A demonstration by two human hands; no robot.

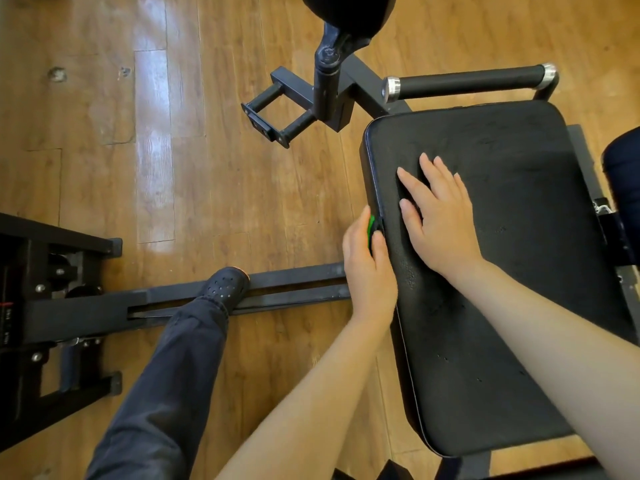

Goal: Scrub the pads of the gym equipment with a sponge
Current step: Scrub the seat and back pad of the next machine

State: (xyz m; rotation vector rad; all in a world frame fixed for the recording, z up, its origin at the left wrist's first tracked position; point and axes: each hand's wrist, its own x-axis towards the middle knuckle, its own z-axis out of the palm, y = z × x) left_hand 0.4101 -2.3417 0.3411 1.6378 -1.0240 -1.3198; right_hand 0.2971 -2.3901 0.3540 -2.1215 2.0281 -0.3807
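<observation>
One green sponge (pixel 371 226) stands on edge against the left side of the black seat pad (pixel 512 271), its long axis running along that edge, away from the person. The left hand (pixel 369 271) has its grip curled round the sponge. The right hand (pixel 438 216) lies flat on the pad, fingers spread, holding nothing.

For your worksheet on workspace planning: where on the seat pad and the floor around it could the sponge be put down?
The pad is bare toward its near end, below the right hand, and along its far edge by the handle. Open floor lies far left. It is crowded at the pad's left edge, where the left hand holds the sponge, and by the foot on the rail.
</observation>
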